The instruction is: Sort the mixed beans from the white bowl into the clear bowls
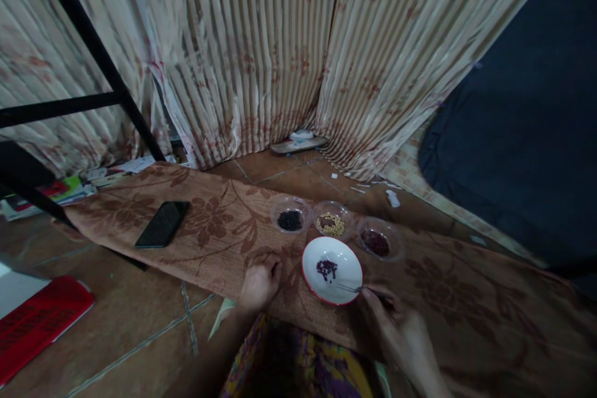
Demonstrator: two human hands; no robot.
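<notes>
My right hand (396, 320) grips thin metal tweezers (349, 288), whose tips reach over the right part of a white bowl with a red rim (349, 261). Small dark red beans (326, 270) lie in a loose cluster in the bowl, left of the tips. Nothing shows clearly between the tips. On the cloth left of the bowl rests my left hand (261, 280), its fingers curled closed and apart from the bowl. Behind the bowl stand three clear plastic cups, holding black beans (290, 220), yellow kernels (334, 227) and dark red beans (374, 242).
A brown patterned cloth (219, 261) covers the narrow table. A black phone (162, 224) lies at its left. Beyond the table are a striped curtain (261, 43), a skateboard (298, 145) on the tiled floor, and a black metal frame (93, 50) at left.
</notes>
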